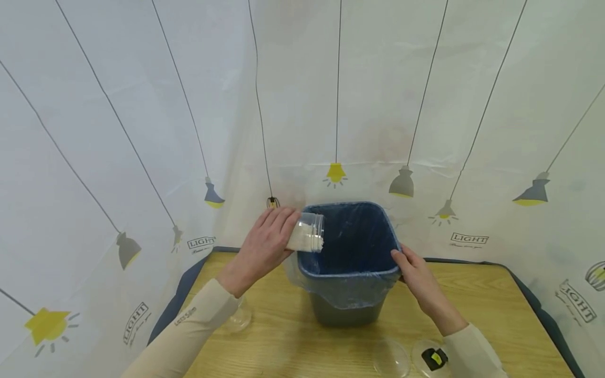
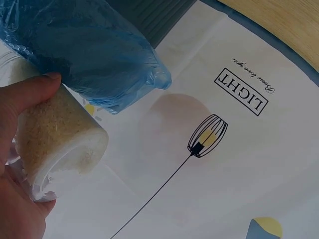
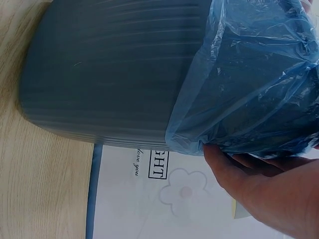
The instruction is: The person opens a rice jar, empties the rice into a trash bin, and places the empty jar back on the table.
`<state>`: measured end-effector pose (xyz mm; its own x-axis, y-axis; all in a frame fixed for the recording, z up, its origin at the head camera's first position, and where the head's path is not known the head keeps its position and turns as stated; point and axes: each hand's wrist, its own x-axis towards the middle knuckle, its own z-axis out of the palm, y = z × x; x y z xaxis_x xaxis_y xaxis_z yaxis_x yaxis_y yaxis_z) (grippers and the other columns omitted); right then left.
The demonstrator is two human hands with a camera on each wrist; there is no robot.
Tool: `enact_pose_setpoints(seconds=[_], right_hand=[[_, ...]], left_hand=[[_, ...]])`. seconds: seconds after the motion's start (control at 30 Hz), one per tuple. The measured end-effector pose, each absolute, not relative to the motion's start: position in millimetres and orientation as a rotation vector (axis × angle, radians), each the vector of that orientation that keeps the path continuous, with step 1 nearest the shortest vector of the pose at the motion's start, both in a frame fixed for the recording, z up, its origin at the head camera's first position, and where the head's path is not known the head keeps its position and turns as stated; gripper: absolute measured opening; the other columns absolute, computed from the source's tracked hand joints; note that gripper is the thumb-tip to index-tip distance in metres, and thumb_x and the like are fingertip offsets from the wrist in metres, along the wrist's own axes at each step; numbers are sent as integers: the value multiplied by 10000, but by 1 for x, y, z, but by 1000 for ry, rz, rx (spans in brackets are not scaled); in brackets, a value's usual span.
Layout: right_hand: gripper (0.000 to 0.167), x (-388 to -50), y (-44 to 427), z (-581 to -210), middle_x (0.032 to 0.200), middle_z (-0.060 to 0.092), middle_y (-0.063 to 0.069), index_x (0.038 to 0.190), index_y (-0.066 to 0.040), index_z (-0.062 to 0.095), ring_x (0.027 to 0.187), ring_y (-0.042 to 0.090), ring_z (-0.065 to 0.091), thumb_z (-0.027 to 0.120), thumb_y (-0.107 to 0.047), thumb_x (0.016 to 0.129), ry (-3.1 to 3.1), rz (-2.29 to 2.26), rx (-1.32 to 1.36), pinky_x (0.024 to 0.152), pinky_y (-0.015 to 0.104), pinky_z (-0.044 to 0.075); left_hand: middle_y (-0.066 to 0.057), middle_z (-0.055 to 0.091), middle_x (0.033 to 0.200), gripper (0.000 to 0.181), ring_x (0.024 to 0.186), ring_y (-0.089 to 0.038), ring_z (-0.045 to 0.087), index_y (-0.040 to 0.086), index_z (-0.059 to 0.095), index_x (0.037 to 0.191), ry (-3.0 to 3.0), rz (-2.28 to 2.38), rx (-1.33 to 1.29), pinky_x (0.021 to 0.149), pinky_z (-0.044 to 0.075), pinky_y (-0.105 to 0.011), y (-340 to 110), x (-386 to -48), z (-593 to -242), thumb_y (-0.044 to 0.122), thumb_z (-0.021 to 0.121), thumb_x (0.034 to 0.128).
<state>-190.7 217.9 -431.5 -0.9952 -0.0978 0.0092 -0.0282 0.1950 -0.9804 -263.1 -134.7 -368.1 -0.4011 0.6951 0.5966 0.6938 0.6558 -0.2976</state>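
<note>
A grey trash bin (image 1: 347, 312) stands upright on the table, lined with a blue plastic bag (image 1: 354, 295) folded over its rim. My left hand (image 1: 267, 239) grips a clear plastic jar (image 1: 309, 233), tipped on its side with its open mouth over the bin's left rim. Pale rice-like grains (image 2: 55, 129) lie inside the jar in the left wrist view. My right hand (image 1: 420, 278) holds the bin's right rim through the bag, thumb on top in the head view. In the right wrist view its fingers (image 3: 224, 169) press under the bag's edge.
On the wooden table (image 1: 279, 352), two clear round lids (image 1: 391, 358) lie near the front right, one with a black and yellow item (image 1: 434, 358) on it. A clear round object (image 1: 240, 317) sits beside the left forearm. Lamp-printed sheeting (image 1: 302, 105) hangs behind.
</note>
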Motion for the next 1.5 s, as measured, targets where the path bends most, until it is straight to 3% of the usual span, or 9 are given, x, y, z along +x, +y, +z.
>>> enact_pose_setpoints(seconds=[0.37, 0.73, 1.5], right_hand=[[618, -191, 217, -432, 1555, 424, 289, 1611, 23, 265, 1376, 400, 477, 363, -360, 1137, 2373, -1991, -130, 916, 176, 488], [625, -190, 218, -429, 1566, 412, 284, 1618, 14, 250, 1394, 404, 465, 357, -371, 1137, 2382, -1965, -128, 962, 227, 490], [617, -191, 217, -432, 1547, 439, 284, 1610, 16, 279, 1373, 393, 484, 366, -368, 1135, 2388, -1982, -120, 918, 184, 491]], left_hand=[[-189, 582, 1366, 853, 1265, -359, 547, -21, 516, 1402, -2153, 55, -1089, 1113, 420, -510, -133, -261, -367, 175, 966, 705], [-183, 564, 1394, 887, 1297, -361, 519, -10, 497, 1422, -2167, 84, -1091, 1128, 406, -521, -130, -260, -368, 178, 976, 699], [-195, 557, 1433, 716, 1343, -362, 499, -7, 518, 1423, -2107, 196, -1110, 1197, 325, -488, -128, -259, -367, 111, 875, 814]])
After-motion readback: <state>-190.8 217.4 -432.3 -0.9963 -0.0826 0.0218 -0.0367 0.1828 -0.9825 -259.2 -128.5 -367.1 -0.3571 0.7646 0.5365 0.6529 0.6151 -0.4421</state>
